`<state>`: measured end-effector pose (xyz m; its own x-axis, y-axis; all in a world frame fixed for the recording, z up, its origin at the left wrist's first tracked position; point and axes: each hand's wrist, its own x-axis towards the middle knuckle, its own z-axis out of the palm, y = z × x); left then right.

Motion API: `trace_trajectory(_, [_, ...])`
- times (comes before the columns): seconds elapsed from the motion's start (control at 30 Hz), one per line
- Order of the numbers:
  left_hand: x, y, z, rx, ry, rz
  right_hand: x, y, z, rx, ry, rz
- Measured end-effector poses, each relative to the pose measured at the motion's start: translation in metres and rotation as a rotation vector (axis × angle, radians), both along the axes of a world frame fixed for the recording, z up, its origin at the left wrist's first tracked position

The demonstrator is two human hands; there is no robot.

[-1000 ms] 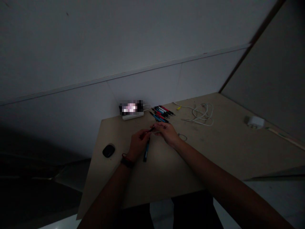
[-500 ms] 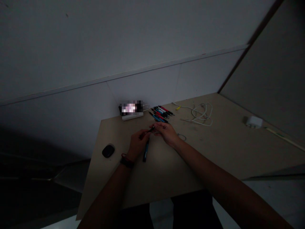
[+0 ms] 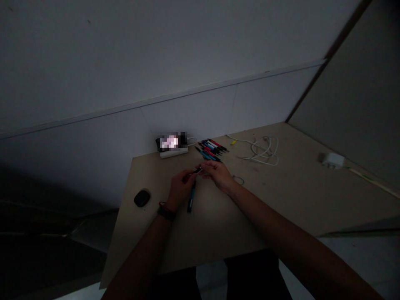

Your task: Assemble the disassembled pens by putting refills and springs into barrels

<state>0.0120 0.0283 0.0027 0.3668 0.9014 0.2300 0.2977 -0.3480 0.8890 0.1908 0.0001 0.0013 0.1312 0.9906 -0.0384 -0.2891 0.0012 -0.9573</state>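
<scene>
My left hand (image 3: 181, 186) is closed in a pinch on a small dark pen piece (image 3: 197, 170), a wristband and a dark watch-like band on its wrist. My right hand (image 3: 220, 174) meets it from the other side, fingers closed around the piece's far end, where a small light spot shows. Fine detail between the fingertips is too dark to make out. Just beside the left fingers, a blue and black pen (image 3: 191, 199) lies on the table. Beyond both hands lies a loose group of blue, red, white and black pens (image 3: 212, 148).
On the table (image 3: 215, 233), a black rounded case (image 3: 142, 198) lies at left. A lit phone (image 3: 171, 142) leans on a white block (image 3: 174, 153) by the wall. White cable (image 3: 265, 150) coils at right, near a white plug adapter (image 3: 333, 160). A thin loop (image 3: 238, 180) lies behind my right wrist.
My fingertips have shifted slightly around the dark pen piece, and a bit more of it shows between the hands. The pens on the table stay where they were.
</scene>
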Motion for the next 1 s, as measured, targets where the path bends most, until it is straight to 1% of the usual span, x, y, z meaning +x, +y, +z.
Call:
trace_trajectory(0.13, [0.0003, 0.0003, 0.0000, 0.007, 0.018, 0.010, -0.0005, 0.0025, -0.0015, -0.014, -0.034, -0.033])
trace_trajectory(0.23, [0.0003, -0.0001, 0.0004, 0.021, 0.036, 0.012, -0.0005, 0.0047, -0.0047, -0.009, -0.120, -0.073])
trace_trajectory(0.37, [-0.0002, -0.0007, 0.0004, 0.043, 0.068, 0.020, -0.0009, 0.0042, -0.0075, 0.079, -0.345, -0.089])
trace_trajectory(0.5, [-0.0014, -0.0017, 0.0008, 0.059, 0.071, 0.011, 0.0010, 0.0023, -0.0055, 0.179, -0.609, -0.075])
trace_trajectory(0.57, [-0.0022, -0.0021, 0.0013, 0.069, 0.067, -0.006, 0.0031, 0.0023, -0.0036, 0.199, -0.713, -0.081])
trace_trajectory(0.63, [-0.0026, -0.0022, 0.0015, 0.073, 0.063, -0.021, 0.0052, 0.0028, -0.0019, 0.197, -0.763, -0.066])
trace_trajectory(0.7, [-0.0026, -0.0018, 0.0012, 0.068, 0.059, -0.025, 0.0065, 0.0030, -0.0007, 0.180, -0.765, -0.042])
trace_trajectory(0.77, [-0.0022, -0.0009, 0.0005, 0.061, 0.053, -0.008, 0.0065, 0.0022, -0.0003, 0.172, -0.716, -0.042])
trace_trajectory(0.87, [-0.0014, 0.0005, -0.0003, 0.044, 0.039, 0.034, 0.0040, -0.0003, -0.0005, 0.177, -0.538, -0.048])
trace_trajectory(0.93, [-0.0010, 0.0009, -0.0001, 0.038, 0.035, 0.049, 0.0020, -0.0021, -0.0007, 0.192, -0.453, -0.018])
trace_trajectory(1.0, [-0.0007, 0.0006, 0.0007, 0.040, 0.036, 0.054, 0.0013, -0.0032, -0.0001, 0.218, -0.491, 0.017])
